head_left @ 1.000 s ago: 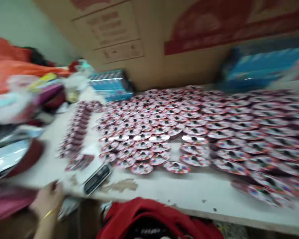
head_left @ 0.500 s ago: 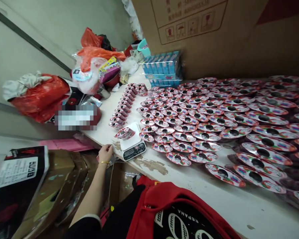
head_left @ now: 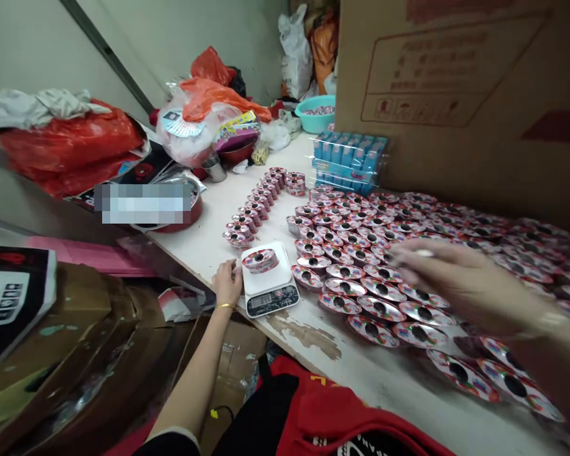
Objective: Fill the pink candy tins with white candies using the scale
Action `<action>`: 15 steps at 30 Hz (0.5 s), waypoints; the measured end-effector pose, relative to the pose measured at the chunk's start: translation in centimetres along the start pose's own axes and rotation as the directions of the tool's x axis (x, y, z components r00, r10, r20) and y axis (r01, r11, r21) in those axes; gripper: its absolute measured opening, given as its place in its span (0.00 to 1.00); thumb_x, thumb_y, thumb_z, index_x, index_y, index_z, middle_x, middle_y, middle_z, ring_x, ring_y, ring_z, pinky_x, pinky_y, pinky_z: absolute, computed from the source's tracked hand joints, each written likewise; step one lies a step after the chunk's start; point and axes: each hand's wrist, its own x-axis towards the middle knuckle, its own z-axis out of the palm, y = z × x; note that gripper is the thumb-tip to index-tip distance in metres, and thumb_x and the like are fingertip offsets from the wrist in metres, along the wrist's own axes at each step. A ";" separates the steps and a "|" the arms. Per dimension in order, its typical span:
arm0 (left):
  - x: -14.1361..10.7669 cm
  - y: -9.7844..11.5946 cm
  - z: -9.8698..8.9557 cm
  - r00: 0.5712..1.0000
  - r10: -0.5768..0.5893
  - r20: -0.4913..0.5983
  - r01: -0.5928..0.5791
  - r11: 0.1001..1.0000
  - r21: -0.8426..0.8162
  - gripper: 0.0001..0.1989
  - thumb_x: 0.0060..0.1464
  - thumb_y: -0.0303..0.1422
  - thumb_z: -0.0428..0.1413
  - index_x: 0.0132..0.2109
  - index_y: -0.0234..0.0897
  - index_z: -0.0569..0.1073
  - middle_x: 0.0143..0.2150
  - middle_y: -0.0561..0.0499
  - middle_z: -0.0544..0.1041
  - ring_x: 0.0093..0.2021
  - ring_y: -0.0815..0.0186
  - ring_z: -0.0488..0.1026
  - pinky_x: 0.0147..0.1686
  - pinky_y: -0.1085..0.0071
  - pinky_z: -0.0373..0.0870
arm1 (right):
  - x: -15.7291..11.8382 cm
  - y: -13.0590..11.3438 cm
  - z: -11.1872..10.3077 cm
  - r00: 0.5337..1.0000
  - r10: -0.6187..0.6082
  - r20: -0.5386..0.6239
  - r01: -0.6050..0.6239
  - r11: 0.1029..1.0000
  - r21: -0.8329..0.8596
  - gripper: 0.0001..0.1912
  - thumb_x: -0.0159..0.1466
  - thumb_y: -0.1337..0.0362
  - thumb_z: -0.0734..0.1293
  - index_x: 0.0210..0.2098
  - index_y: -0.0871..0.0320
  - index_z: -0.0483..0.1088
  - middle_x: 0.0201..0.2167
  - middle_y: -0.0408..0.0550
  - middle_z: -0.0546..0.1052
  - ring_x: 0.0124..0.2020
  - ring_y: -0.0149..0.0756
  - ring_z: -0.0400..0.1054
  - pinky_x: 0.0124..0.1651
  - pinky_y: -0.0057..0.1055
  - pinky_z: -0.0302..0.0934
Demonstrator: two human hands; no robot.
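Note:
My left hand (head_left: 228,282) rests at the table edge, just left of a white kitchen scale (head_left: 272,304). Its fingers are loosely bent and slightly apart, with nothing seen in them. On the scale's plate lies a small stack of oval printed cards (head_left: 260,260), each with a round hole in the middle. Over the many rows of like stacks (head_left: 381,308) on the right hovers my right hand (head_left: 437,272). Motion smears its fingers, so whether they hold anything is unclear.
A line of stacks (head_left: 251,209) runs along the table's left part. Behind stand a wrapped pack of blue boxes (head_left: 349,155), a turquoise basin (head_left: 313,117) and a large cardboard box (head_left: 456,158). A red bowl (head_left: 190,215) and bags (head_left: 71,145) are at left.
My right hand has come into view from the right, over the stacks. My left hand is still beside the scale. The view has shifted, showing more of the basin.

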 end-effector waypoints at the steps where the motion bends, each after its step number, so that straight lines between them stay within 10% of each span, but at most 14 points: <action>1: -0.2 -0.1 0.2 1.000 -0.008 -0.012 0.008 1.000 -0.009 0.15 0.58 0.36 0.50 0.50 0.36 0.70 0.43 0.43 0.74 0.46 0.57 0.70 0.47 0.60 0.63 | 1.3 -1.4 2.7 0.992 -0.002 0.123 -0.002 0.999 0.036 0.12 0.63 0.55 0.66 0.39 0.58 0.72 0.32 0.48 0.74 0.26 0.28 0.66 0.27 0.24 0.61; 7: -0.8 -1.1 0.6 0.997 -0.053 -0.047 0.050 0.997 -0.062 0.16 0.58 0.36 0.49 0.52 0.37 0.68 0.43 0.43 0.74 0.46 0.56 0.71 0.46 0.60 0.61 | 9.2 -6.1 18.2 0.904 -0.050 0.425 0.145 0.970 -0.195 0.07 0.64 0.68 0.62 0.30 0.61 0.69 0.18 0.39 0.68 0.19 0.24 0.60 0.23 0.21 0.54; 15: -0.8 -1.5 0.6 0.997 -0.076 -0.016 0.074 0.992 -0.104 0.16 0.57 0.37 0.51 0.52 0.38 0.69 0.44 0.44 0.74 0.48 0.55 0.70 0.46 0.60 0.60 | 12.5 -5.6 23.1 0.865 0.016 0.501 0.284 0.808 -0.516 0.06 0.62 0.72 0.64 0.32 0.61 0.74 0.18 0.39 0.69 0.21 0.26 0.64 0.30 0.23 0.57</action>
